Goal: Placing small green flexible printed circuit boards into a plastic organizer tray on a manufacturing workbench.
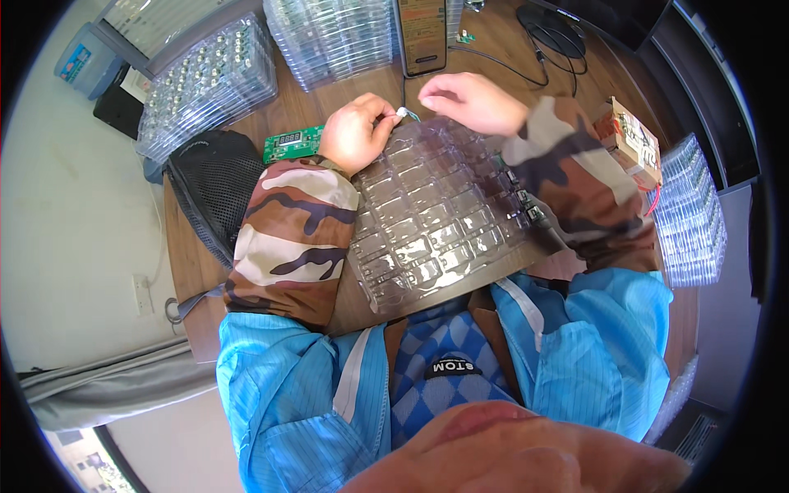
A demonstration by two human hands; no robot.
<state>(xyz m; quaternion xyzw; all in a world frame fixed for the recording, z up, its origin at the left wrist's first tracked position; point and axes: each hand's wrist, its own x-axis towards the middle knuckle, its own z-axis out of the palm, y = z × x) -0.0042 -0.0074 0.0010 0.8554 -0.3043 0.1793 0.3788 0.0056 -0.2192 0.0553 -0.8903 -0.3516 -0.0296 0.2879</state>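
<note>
Left hand [357, 131]: fingers pinching white connector [402, 111] at clear tray's [427, 207] far edge | right hand [479, 102]: hovering beside, can't tell if grasping | tray reaching counter's [493, 29] near edge; phone [424, 37] limiting room beyond

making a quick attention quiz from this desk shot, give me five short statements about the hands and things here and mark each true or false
1. The left hand pinches a small white connector. True.
2. The green circuit board lies on the person's far right. False: the green circuit board lies just left of the left hand.
3. A clear plastic tray lies between the two forearms. True.
4. The phone lies face down. False: the phone stands upright beyond the hands, its lit screen showing.
5. A cardboard box is on the person's right side. True.
</note>
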